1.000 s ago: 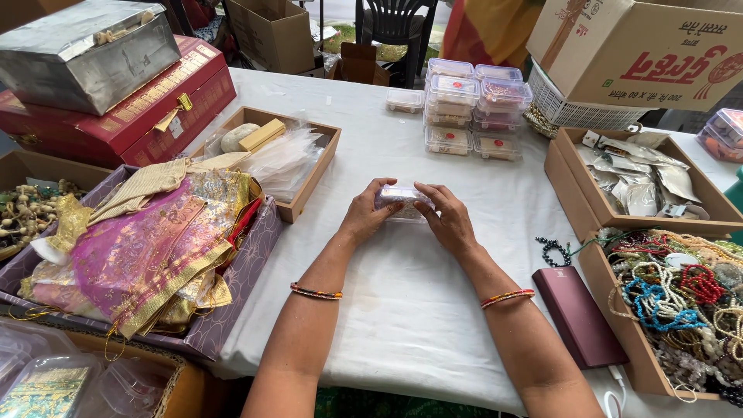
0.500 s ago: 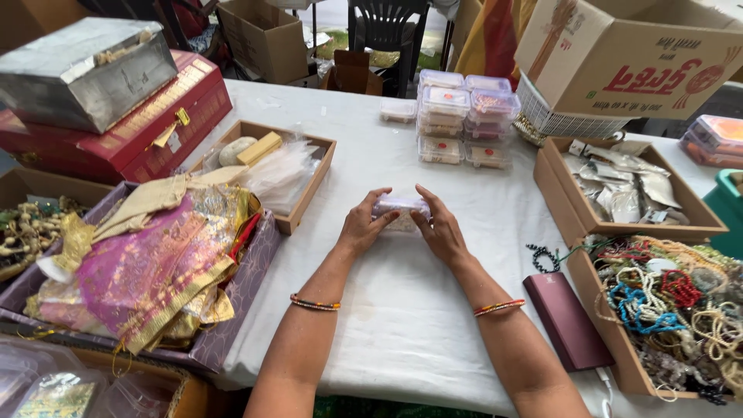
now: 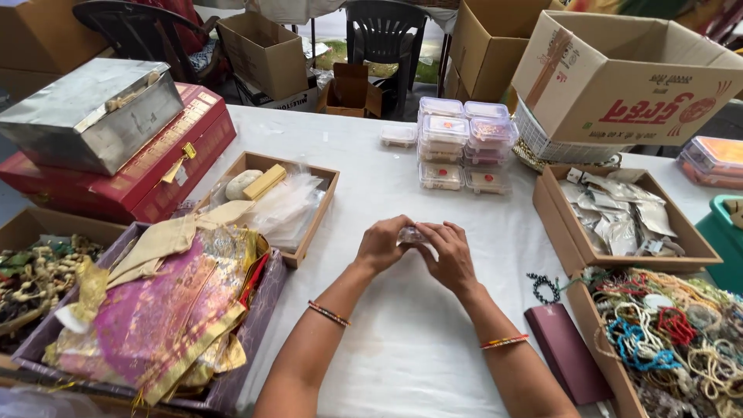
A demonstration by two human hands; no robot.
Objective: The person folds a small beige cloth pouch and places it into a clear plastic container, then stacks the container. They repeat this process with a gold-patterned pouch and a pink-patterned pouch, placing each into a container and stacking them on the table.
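Observation:
Both my hands meet over the middle of the white table. My left hand and my right hand grip a small clear plastic box between the fingertips, just above the cloth. Most of the box is hidden by my fingers. Thin bangles ring both wrists.
Stacked clear plastic boxes stand behind my hands. A wooden tray with plastic bags and a purple tray of pink and gold cloth lie left. A maroon case, black beads, a box of necklaces and a box of packets lie right.
My hands have kept hold of the small box and closed more tightly round it. The view has shifted a little; the hands sit slightly lower in it.

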